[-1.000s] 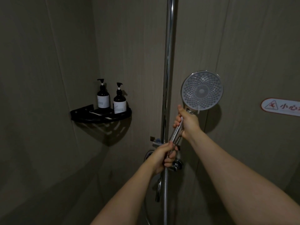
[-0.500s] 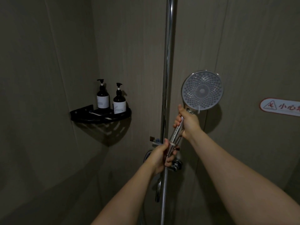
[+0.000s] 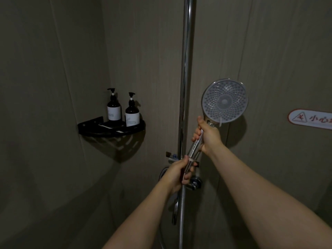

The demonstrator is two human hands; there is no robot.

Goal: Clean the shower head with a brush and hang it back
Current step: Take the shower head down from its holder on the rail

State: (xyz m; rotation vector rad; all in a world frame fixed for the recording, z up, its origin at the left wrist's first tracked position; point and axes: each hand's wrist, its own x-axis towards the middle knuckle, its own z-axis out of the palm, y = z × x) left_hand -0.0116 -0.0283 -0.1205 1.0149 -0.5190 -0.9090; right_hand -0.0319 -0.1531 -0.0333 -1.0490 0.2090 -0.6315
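The round shower head (image 3: 225, 101) faces me, its grey nozzle plate upright to the right of the chrome riser pipe (image 3: 186, 72). My right hand (image 3: 209, 135) grips the upper part of its chrome handle just under the head. My left hand (image 3: 180, 170) grips the handle's lower end where the metal hose (image 3: 181, 209) joins and hangs down. A holder bracket (image 3: 173, 158) on the pipe sits just behind my left hand. No brush is in view.
A black corner shelf (image 3: 84, 127) on the left wall carries two dark pump bottles (image 3: 114, 106) (image 3: 132, 112). The mixer valve (image 3: 195, 184) sits on the pipe below my left hand. A red-edged warning sticker (image 3: 310, 119) is on the right wall.
Almost nothing differs. Both hands keep their hold on the handle; my left hand has shifted a touch at the hose end.
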